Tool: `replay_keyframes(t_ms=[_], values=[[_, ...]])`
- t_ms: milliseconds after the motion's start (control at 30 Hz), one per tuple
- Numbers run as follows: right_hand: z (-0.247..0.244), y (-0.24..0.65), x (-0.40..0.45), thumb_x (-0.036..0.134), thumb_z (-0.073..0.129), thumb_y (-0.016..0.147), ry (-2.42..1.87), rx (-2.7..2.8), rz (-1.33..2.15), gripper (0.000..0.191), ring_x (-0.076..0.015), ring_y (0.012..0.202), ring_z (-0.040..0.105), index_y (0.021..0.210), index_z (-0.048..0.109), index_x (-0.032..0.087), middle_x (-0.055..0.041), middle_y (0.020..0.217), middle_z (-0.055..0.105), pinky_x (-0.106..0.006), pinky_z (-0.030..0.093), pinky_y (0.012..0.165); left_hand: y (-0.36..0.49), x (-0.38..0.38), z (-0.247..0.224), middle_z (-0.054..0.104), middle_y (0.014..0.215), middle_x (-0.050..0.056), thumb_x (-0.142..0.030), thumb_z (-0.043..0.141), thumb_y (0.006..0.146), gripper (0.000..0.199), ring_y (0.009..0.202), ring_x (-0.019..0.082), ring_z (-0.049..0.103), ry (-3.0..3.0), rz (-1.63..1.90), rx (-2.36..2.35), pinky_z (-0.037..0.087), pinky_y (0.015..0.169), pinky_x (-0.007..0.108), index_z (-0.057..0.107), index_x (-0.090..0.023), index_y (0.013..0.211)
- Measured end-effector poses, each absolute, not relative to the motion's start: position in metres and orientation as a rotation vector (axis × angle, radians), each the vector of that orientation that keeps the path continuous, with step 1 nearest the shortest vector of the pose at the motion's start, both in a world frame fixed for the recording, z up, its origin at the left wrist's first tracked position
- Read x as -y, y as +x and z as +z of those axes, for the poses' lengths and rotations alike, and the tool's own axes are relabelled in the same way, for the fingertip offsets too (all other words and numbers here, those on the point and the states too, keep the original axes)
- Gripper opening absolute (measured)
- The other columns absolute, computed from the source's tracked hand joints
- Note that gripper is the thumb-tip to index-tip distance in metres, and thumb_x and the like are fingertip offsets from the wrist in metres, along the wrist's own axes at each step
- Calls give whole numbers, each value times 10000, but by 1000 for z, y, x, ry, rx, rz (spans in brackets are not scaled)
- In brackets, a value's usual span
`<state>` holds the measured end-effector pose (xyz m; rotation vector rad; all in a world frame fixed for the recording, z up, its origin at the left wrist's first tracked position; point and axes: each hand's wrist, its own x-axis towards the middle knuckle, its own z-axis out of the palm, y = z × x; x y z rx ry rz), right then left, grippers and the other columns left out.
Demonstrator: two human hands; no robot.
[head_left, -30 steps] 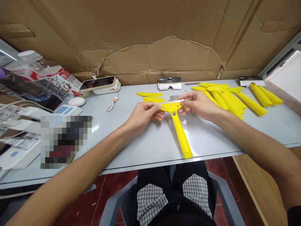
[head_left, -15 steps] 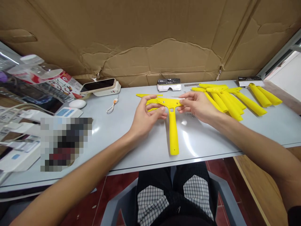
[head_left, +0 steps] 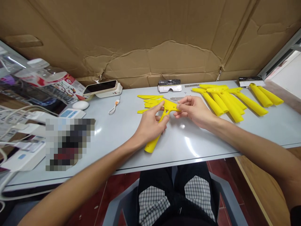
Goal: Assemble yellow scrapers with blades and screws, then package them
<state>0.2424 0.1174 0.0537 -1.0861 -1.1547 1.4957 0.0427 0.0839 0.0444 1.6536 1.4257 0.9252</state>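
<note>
A yellow plastic T-shaped scraper (head_left: 171,106) lies tilted between my hands, its handle end slanting down to the left over the table. My left hand (head_left: 150,125) is closed around the scraper's neck and upper handle. With thumb and fingers, my right hand (head_left: 196,110) pinches the right end of the scraper's head. Just behind it are several flat yellow pieces (head_left: 150,97), partly hidden by my left hand and the scraper. A thin metal blade (head_left: 174,99) rests behind the head, and small screws (head_left: 185,93) lie farther back.
Several yellow scraper handles (head_left: 224,102) are piled at right. Black-and-white packs (head_left: 169,85) and another metal strip (head_left: 191,85) lie at the back. On the left are a phone (head_left: 101,87), a white mouse (head_left: 80,105), a power strip (head_left: 25,155), cables and bottles. A cardboard sheet (head_left: 150,37) stands behind.
The scraper has turned, its handle end swinging left. My left hand has moved down from the head's left side to close around the neck. My right hand stays at the head's right end.
</note>
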Motion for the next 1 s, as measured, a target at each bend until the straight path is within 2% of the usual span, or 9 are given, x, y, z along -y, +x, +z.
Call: replay_keyframes(t_ms=[67,167,400,500,600,667,767,833,1000], values=[[54,241,-115,51,769,929,-1080,1163,1506,206,-156,659,792,882,627,192,-15,764,731,-291,703,697,41,-84,45,736,1355,154,-335,783,960,705,528,74,645,1720,887,-1458,537,482,255,601,-157,1618],[53,241,-114,73,798,921,-1086,1168,1511,202,-156,674,794,889,639,192,-21,789,737,-294,707,713,38,-85,46,748,1234,119,-344,773,977,676,516,88,653,1747,835,-1452,542,499,271,619,-146,1604],[56,246,-115,236,927,877,-988,1212,1587,237,-163,719,791,932,703,181,-38,851,762,-317,714,783,34,-89,49,743,1184,117,-263,762,965,640,464,81,628,1590,871,-1424,534,454,275,644,-139,1582],[63,255,-123,369,873,954,-964,1252,1560,245,-169,716,790,957,735,166,-67,932,764,-317,712,725,33,-90,54,740,1068,97,-223,780,926,661,463,88,619,1454,908,-1396,517,434,268,651,-105,1563],[69,266,-135,387,785,1025,-1001,1255,1439,249,-178,697,781,937,729,160,-84,927,741,-320,700,663,31,-91,60,719,870,35,-199,798,882,675,461,91,587,1347,957,-1363,504,448,254,652,-60,1526],[71,271,-142,333,754,1039,-1028,1267,1370,217,-170,698,773,905,724,164,-82,910,725,-305,689,654,30,-91,64,719,826,21,-200,801,857,615,466,91,573,1279,990,-1319,481,440,243,678,-55,1442],[71,275,-147,274,736,1034,-1066,1320,1293,193,-157,712,757,866,716,182,-70,880,709,-285,671,655,27,-93,66,711,782,23,-206,805,819,359,461,79,548,1169,993,-1245,422,409,217,729,-77,1146],[70,275,-147,256,748,1018,-1086,1389,1227,186,-152,720,748,847,709,193,-64,875,715,-282,660,659,24,-96,65,687,748,16,-222,802,804,242,450,64,526,1088,1006,-1176,387,389,198,696,-105,987],[69,273,-139,216,740,1005,-1170,1615,1031,152,-138,670,710,854,727,203,-41,798,741,-290,621,669,13,-103,61,671,823,-25,-266,810,785,270,418,10,454,951,982,-868,347,348,157,585,-170,899]])
